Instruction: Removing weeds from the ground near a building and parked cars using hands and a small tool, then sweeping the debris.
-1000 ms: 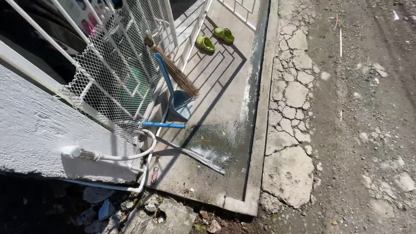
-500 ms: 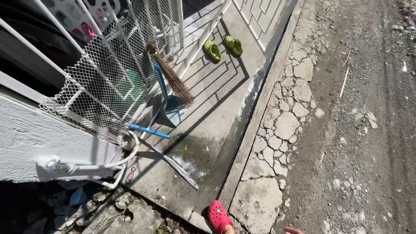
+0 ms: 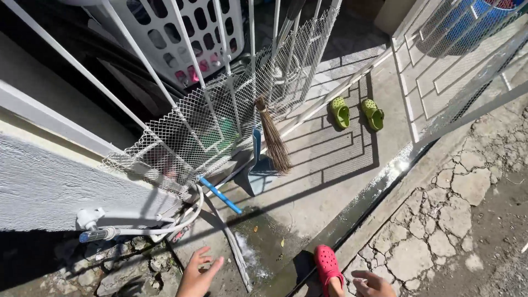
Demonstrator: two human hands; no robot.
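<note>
Reaching low in frame: left hand (image 3: pixel 197 275) fingers spread, holding nothing, near white hose (image 3: pixel 165 226); right hand (image 3: pixel 374 283) loosely open beside red clog (image 3: pixel 328 265).

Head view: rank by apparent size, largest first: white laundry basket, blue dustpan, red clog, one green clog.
1. White laundry basket, partly cut off by the frame and behind bars.
2. Blue dustpan.
3. Red clog and green clog: red looks bigger, but it is nearer the camera, so unsure.
</note>
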